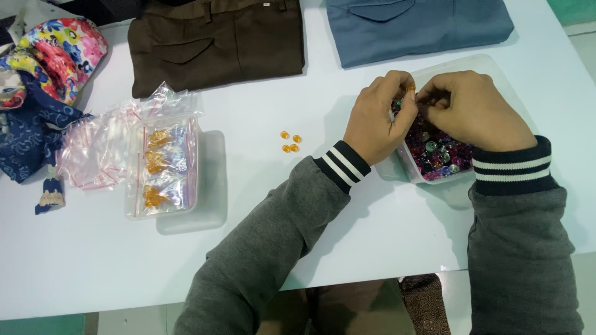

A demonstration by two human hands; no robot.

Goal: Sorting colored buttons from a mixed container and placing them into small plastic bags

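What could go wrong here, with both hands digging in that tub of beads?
The tub sits near the table's right edge, so a push from the right hand might tip it off. The orange bead pinched by the left hand could slip. The loose beads could roll away.
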